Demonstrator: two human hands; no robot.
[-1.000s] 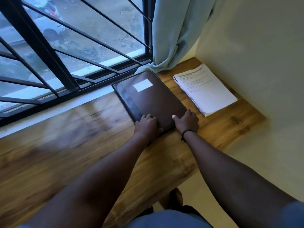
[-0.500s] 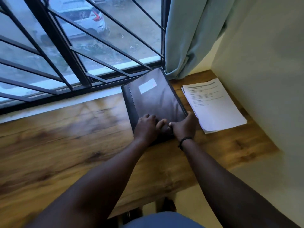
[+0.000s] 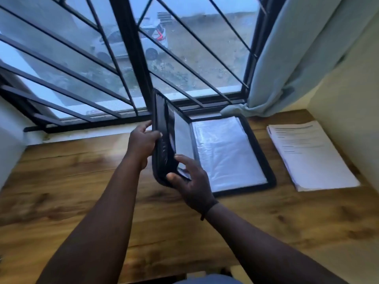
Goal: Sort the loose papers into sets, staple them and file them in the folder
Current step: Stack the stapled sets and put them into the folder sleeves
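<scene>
A dark folder (image 3: 260,152) lies open on the wooden desk, its right half flat and showing clear plastic sleeves (image 3: 223,152). Its front cover (image 3: 162,128) stands almost upright. My left hand (image 3: 141,143) grips the cover's outer side near the middle. My right hand (image 3: 191,181) holds the cover's lower corner, thumb under it and fingers on the inner side. A stack of printed white papers (image 3: 309,156) rests on the desk to the right of the folder, apart from it.
The wooden desk (image 3: 82,197) runs along a barred window (image 3: 127,64). A pale curtain (image 3: 287,58) hangs down to the desk just behind the folder's far right corner. A wall (image 3: 348,95) bounds the desk on the right.
The folder was shut flat with both hands at its near edge. Now its cover is swung up to the left and the plastic sleeves are exposed. The camera has tilted up.
</scene>
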